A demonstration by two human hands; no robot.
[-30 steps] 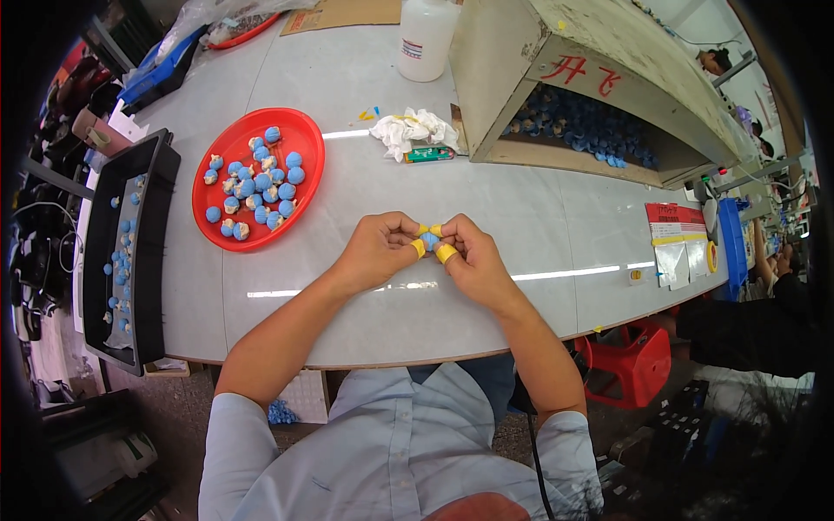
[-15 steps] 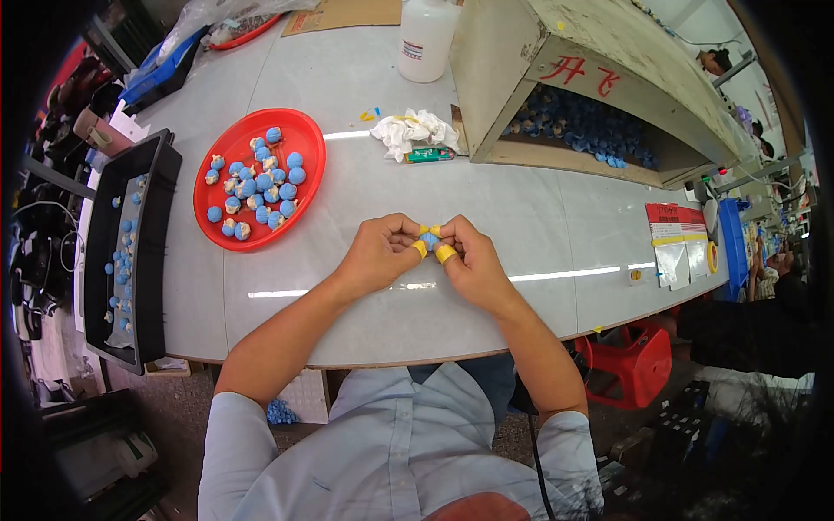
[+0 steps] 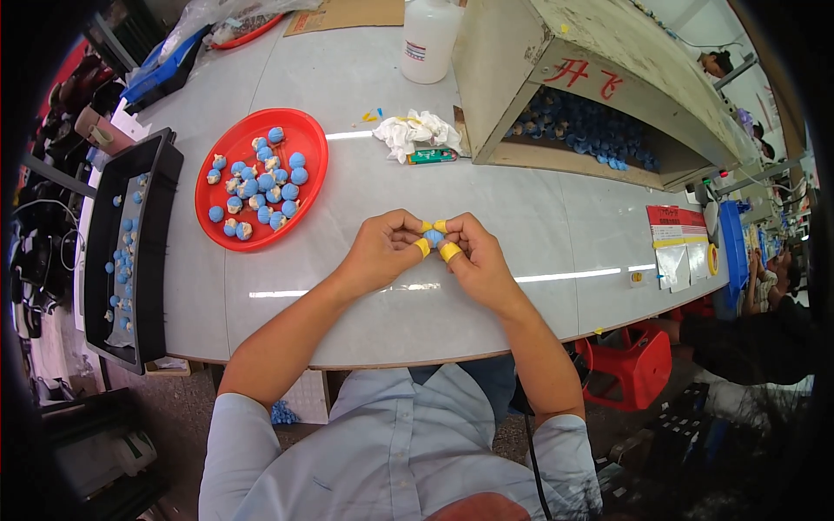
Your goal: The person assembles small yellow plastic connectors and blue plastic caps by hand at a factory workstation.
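A small blue ball-shaped piece (image 3: 433, 237) is pinched between the fingertips of both hands above the grey table (image 3: 382, 326). My left hand (image 3: 380, 250) grips it from the left, my right hand (image 3: 474, 259) from the right. Yellow bands wrap the thumbs and forefingers of both. The fingers cover much of the piece. To the left, a round red tray (image 3: 310, 208) holds several blue balls (image 3: 265, 182) with cream-coloured parts showing on some.
A black bin (image 3: 156, 260) with more blue balls stands at the left edge. Behind my hands lie crumpled white tissue (image 3: 419, 132) and a green tube (image 3: 432, 156). A white bottle (image 3: 427, 43) stands beside a worn box shelf (image 3: 495, 113) full of blue pieces. A red stool (image 3: 638, 365) is at right.
Both hands stay together on the blue piece, with small shifts of the fingers and slightly more blue showing. At far right, another person's arm and body have moved.
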